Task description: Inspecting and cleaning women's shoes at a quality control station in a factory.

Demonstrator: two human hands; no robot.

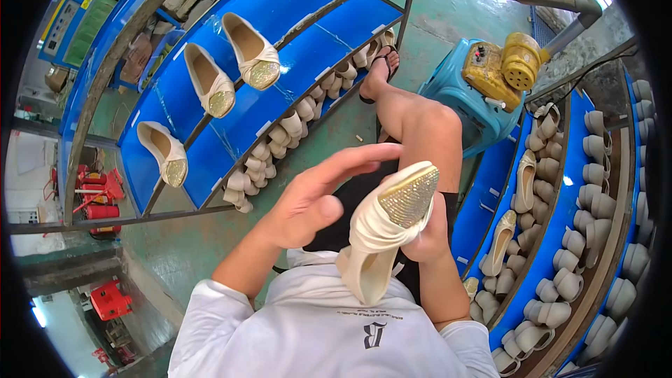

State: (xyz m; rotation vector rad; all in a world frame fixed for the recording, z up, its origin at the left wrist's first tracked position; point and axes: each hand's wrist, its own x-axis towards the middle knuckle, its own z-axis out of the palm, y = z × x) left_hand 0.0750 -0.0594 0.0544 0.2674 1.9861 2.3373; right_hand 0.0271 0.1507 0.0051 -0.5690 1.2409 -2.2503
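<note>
A cream flat shoe [371,241] with a twisted band and a glittery gold pointed toe is held up over my lap. My right hand [428,232] grips it from the right side, fingers partly hidden behind it. To the left of the toe, my left hand [318,199] is raised with its fingers stretched out and thumb apart, holding nothing. Matching flat shoes stand on the blue shelf to the left: one shoe [250,52] farthest off, a middle shoe [209,80] and a nearer shoe [163,152].
Beneath the left blue shelf [308,0] are rows of pale shoes [280,136]. A blue plastic stool [455,91] by my knee bears a yellow machine [490,70] with a metal pipe [560,0]. At right, a blue rack [532,280] holds many shoes. Red equipment [110,299] stands far left.
</note>
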